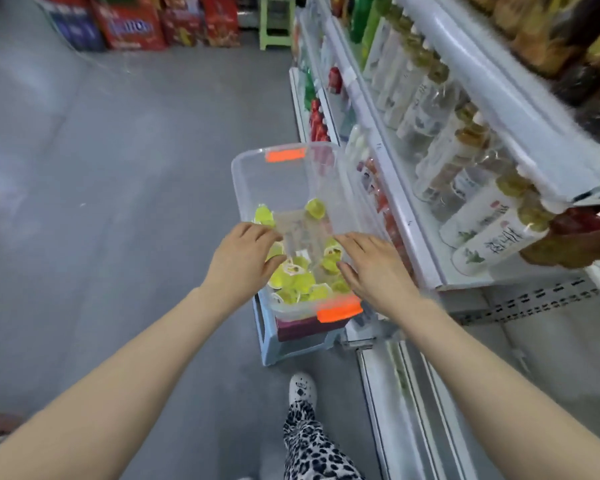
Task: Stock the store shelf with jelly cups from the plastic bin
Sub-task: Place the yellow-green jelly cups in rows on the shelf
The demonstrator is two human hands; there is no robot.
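A clear plastic bin (246, 188) with orange latches stands on a pale blue stool (267, 344) beside the store shelf (413, 237). Several yellow jelly cups (295, 282) lie in its near half, and one more jelly cup (315, 207) lies farther back. Over the middle of the bin is a small clear plastic piece (305, 233); blur hides whether it is a lid part or a separate box. My left hand (246, 258) curls its fingers on the piece's left edge. My right hand (374, 268) touches its right edge, palm down.
The white shelves on the right hold rows of bottles (482, 216) lying with their caps toward the aisle. A green stool (276, 22) and red and blue packs (132, 26) stand at the aisle's far end. My patterned trouser leg and white shoe (302, 388) are below the stool.
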